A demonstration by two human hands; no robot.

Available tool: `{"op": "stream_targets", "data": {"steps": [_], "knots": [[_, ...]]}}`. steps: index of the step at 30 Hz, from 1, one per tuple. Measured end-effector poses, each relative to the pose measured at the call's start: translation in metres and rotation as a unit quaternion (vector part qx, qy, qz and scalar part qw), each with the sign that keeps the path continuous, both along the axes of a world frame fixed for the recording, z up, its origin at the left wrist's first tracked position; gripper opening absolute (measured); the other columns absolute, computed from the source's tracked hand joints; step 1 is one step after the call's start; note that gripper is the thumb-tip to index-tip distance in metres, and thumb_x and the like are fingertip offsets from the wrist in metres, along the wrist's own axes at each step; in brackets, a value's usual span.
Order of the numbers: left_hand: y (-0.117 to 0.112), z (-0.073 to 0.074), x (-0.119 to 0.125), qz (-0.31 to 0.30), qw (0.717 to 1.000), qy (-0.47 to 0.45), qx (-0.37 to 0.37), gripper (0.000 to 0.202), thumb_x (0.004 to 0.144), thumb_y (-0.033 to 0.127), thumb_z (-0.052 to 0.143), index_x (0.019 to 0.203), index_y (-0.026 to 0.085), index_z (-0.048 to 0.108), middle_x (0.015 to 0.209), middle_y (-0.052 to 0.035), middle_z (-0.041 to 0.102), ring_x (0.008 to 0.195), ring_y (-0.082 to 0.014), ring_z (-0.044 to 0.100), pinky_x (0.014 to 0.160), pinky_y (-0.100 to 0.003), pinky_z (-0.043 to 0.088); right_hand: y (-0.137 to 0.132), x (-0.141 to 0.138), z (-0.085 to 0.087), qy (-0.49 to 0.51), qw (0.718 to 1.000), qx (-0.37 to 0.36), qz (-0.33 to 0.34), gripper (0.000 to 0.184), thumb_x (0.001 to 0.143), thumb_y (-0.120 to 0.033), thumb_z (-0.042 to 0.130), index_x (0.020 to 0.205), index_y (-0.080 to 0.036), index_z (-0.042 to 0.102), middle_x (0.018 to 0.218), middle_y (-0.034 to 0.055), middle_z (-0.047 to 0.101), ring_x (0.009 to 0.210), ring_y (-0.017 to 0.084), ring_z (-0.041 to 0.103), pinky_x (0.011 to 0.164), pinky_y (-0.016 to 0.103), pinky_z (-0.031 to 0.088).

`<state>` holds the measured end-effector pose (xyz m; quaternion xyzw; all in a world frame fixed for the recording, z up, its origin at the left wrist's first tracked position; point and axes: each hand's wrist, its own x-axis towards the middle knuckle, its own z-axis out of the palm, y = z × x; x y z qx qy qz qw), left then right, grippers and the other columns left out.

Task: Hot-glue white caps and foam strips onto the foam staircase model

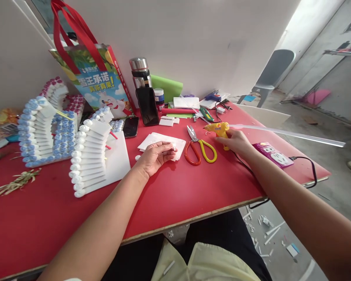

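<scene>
My left hand [159, 156] is closed in a pinch on a small white piece [173, 147], too small to make out well. It hovers over a stack of white paper sheets [152, 139]. Around the handle of a yellow hot glue gun [218, 127] my right hand [236, 141] is closed; a long clear glue stick [289, 133] sticks out of its back. Between my hands lie scissors [199, 145] with one red and one yellow handle, blades a little apart. To the left stands a curved white paper model [92, 156] edged with rolled white pieces.
A blue-and-white model [41, 136] and a printed bag [96, 82] stand at the left. Behind are a steel flask [139, 70], an upright black phone [147, 106] and another phone [131, 127] lying flat. A purple power strip [272, 154] with a black cable sits near the right edge.
</scene>
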<state>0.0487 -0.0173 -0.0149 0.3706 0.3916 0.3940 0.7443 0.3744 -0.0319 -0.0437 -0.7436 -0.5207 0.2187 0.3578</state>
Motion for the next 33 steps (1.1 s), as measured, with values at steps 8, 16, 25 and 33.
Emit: {"op": "stream_targets", "data": {"steps": [8, 16, 25, 33], "knots": [[0.002, 0.002, -0.001, 0.024, 0.999, -0.021, -0.015, 0.005, 0.083, 0.007, 0.071, 0.088, 0.006, 0.072, 0.08, -0.0097, 0.074, 0.062, -0.0095, 0.068, 0.062, -0.018, 0.059, -0.016, -0.029, 0.014, 0.242, 0.967, 0.084, 0.013, 0.027, 0.074, -0.033, 0.072, 0.094, -0.015, 0.066, 0.092, 0.0087, 0.071, 0.075, 0.018, 0.067, 0.055, 0.025, 0.046], [0.002, -0.001, -0.001, 0.028, 0.999, -0.036, -0.028, 0.004, 0.083, 0.007, 0.071, 0.087, 0.006, 0.072, 0.08, -0.0097, 0.074, 0.063, -0.0089, 0.068, 0.065, -0.016, 0.059, -0.061, -0.075, 0.04, 0.21, 0.956, 0.031, 0.203, 0.046, 0.088, -0.06, 0.065, 0.08, -0.015, 0.069, 0.075, 0.0061, 0.066, 0.064, 0.014, 0.055, 0.058, 0.027, 0.043], [0.002, -0.002, -0.001, 0.006, 1.0, -0.022, -0.008, 0.003, 0.085, 0.007, 0.07, 0.087, 0.006, 0.072, 0.078, -0.0099, 0.074, 0.064, -0.0108, 0.069, 0.063, -0.018, 0.059, -0.064, -0.088, 0.026, 0.146, 0.95, 0.052, 0.272, 0.042, 0.097, -0.053, 0.057, 0.077, -0.017, 0.064, 0.074, 0.003, 0.06, 0.067, 0.014, 0.049, 0.062, 0.028, 0.04], [0.0, -0.002, 0.0, -0.01, 1.0, -0.016, 0.019, 0.008, 0.082, 0.011, 0.074, 0.088, 0.008, 0.071, 0.079, -0.009, 0.074, 0.065, -0.0108, 0.068, 0.065, -0.02, 0.058, -0.063, -0.092, 0.026, 0.119, 0.95, 0.073, 0.279, 0.04, 0.097, -0.053, 0.056, 0.079, -0.018, 0.063, 0.075, 0.0029, 0.059, 0.068, 0.015, 0.051, 0.062, 0.029, 0.041]]}}
